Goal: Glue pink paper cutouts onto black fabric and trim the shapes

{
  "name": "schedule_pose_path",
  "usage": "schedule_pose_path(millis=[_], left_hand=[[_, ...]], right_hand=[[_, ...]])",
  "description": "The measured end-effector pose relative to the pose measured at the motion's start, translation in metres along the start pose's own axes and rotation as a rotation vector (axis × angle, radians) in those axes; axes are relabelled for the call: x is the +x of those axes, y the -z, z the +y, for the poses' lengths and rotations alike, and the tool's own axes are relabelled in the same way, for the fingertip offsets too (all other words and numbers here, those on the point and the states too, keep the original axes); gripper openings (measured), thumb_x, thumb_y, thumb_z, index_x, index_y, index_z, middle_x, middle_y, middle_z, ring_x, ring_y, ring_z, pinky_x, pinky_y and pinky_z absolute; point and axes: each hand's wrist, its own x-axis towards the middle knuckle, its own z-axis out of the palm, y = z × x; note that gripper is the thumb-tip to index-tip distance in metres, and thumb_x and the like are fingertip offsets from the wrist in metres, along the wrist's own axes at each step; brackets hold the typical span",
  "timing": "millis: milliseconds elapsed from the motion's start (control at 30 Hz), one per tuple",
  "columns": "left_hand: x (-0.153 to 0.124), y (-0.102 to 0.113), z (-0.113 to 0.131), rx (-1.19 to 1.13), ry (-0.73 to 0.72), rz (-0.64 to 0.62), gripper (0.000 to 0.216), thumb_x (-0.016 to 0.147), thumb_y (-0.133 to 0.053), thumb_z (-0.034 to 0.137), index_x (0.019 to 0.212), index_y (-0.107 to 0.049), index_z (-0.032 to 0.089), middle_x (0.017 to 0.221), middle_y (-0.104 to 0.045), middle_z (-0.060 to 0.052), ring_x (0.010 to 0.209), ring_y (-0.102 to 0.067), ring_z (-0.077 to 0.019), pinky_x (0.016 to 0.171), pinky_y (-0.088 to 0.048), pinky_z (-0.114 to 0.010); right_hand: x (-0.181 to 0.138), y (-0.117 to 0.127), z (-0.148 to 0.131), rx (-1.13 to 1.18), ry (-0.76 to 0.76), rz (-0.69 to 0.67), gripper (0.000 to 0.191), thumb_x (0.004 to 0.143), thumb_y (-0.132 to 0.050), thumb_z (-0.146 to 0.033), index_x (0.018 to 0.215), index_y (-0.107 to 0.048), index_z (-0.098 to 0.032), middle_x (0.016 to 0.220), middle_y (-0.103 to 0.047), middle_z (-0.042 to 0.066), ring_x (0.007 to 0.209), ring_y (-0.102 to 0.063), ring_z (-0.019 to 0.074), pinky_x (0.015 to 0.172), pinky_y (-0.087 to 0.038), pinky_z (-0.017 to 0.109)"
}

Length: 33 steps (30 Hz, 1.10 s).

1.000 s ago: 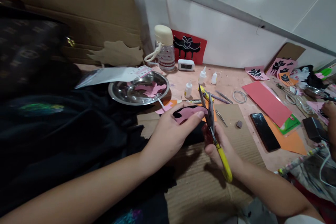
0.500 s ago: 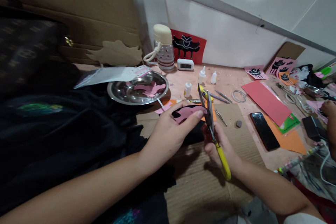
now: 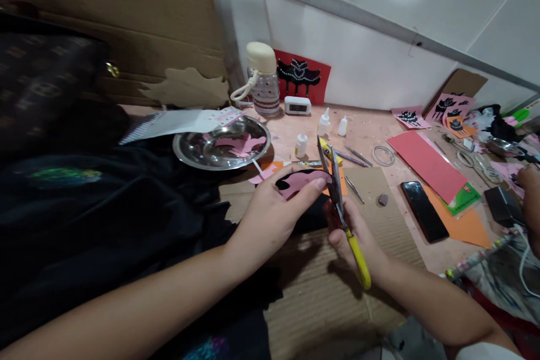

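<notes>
My left hand (image 3: 282, 202) pinches a curved pink paper cutout (image 3: 301, 181) with black fabric along its upper edge, thumb on top. In my right hand (image 3: 352, 230) are yellow-handled scissors (image 3: 336, 194), blades pointing up and slightly parted. The blades meet the right end of the cutout beside my left thumb. My right fingers are partly hidden behind the handles. Below both hands lies a sheet of corrugated cardboard (image 3: 333, 292), and dark cloth (image 3: 126, 225) spreads to the left.
A metal bowl (image 3: 179, 152) holds pink paper pieces. Behind my hands stand small white bottles (image 3: 301, 146), a lidded water bottle (image 3: 265, 87) and a small digital clock (image 3: 297, 106). Rightward lie a phone (image 3: 424, 211), red card (image 3: 426, 163) and another person's hand (image 3: 530, 185) at the edge.
The scissor blades have come slightly closer together at the cutout. My hands stay nearly in place. The camera view has shifted very slightly.
</notes>
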Motion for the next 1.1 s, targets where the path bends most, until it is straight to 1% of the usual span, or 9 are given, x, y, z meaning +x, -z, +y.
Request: schedule_pose_path(millis=[200,400,533,633,800,933,1033,1100], left_hand=[[0.001,0.000,0.000,-0.024,-0.007,0.006,0.034,0.078,-0.083,0.048,0.098,-0.077,0.021,0.090,-0.081,-0.005,0.097,-0.077,-0.0267,0.093,-0.061,-0.037],[0.003,0.000,0.002,-0.028,0.013,-0.004,0.042,0.072,-0.089,0.057,0.089,-0.076,0.021,0.085,-0.079,-0.005,0.095,-0.076,-0.0274,0.093,-0.061,-0.038],[0.004,0.002,0.002,-0.042,-0.003,-0.030,0.036,0.073,-0.090,0.052,0.084,-0.075,0.021,0.083,-0.079,-0.004,0.093,-0.076,-0.0255,0.093,-0.061,-0.035],[0.005,0.003,0.001,-0.054,-0.019,-0.044,0.032,0.076,-0.088,0.048,0.087,-0.075,0.021,0.082,-0.079,-0.003,0.093,-0.077,-0.0253,0.092,-0.062,-0.036],[0.006,0.004,0.000,-0.019,-0.049,-0.049,0.026,0.080,-0.083,0.044,0.088,-0.076,0.020,0.080,-0.078,-0.003,0.092,-0.077,-0.0261,0.091,-0.062,-0.037],[0.006,0.005,-0.001,-0.011,-0.059,-0.059,0.024,0.082,-0.082,0.042,0.090,-0.077,0.020,0.080,-0.079,-0.003,0.093,-0.077,-0.0262,0.091,-0.062,-0.037],[0.007,0.005,-0.003,-0.013,-0.067,-0.067,0.023,0.084,-0.080,0.041,0.095,-0.077,0.020,0.084,-0.080,-0.003,0.095,-0.077,-0.0247,0.091,-0.062,-0.035],[0.007,0.006,-0.003,-0.005,-0.063,-0.076,0.022,0.085,-0.078,0.041,0.094,-0.077,0.020,0.087,-0.081,-0.003,0.095,-0.077,-0.0231,0.090,-0.062,-0.032]], right_hand=[[-0.002,-0.001,0.003,0.061,0.009,0.010,0.060,0.086,-0.068,-0.078,0.119,-0.058,-0.029,0.090,-0.055,0.001,0.079,-0.050,0.0187,0.073,-0.048,0.030],[-0.001,0.000,-0.004,0.036,-0.020,0.020,0.062,0.083,-0.069,-0.080,0.115,-0.058,-0.028,0.087,-0.053,0.000,0.077,-0.049,0.0184,0.070,-0.046,0.029],[-0.001,0.000,-0.003,0.009,-0.052,0.032,0.068,0.079,-0.069,-0.084,0.113,-0.058,-0.026,0.085,-0.053,0.000,0.076,-0.049,0.0192,0.069,-0.046,0.030],[-0.001,0.000,-0.003,0.019,-0.041,0.038,0.068,0.078,-0.070,-0.084,0.111,-0.059,-0.026,0.081,-0.051,-0.001,0.072,-0.048,0.0178,0.066,-0.046,0.029],[0.002,0.001,-0.007,0.006,0.006,0.055,0.062,0.080,-0.074,-0.078,0.108,-0.060,-0.024,0.080,-0.052,-0.002,0.069,-0.047,0.0154,0.061,-0.046,0.027],[0.002,0.001,-0.008,-0.012,-0.006,0.067,0.060,0.079,-0.076,-0.076,0.108,-0.062,-0.025,0.079,-0.053,-0.002,0.070,-0.049,0.0158,0.062,-0.047,0.027],[0.001,0.001,-0.006,-0.007,-0.004,0.068,0.061,0.079,-0.074,-0.078,0.108,-0.061,-0.025,0.079,-0.053,-0.002,0.071,-0.049,0.0162,0.064,-0.046,0.028],[0.001,0.001,-0.005,-0.007,-0.007,0.057,0.064,0.079,-0.073,-0.080,0.108,-0.061,-0.025,0.082,-0.054,-0.001,0.073,-0.049,0.0171,0.066,-0.046,0.029]])
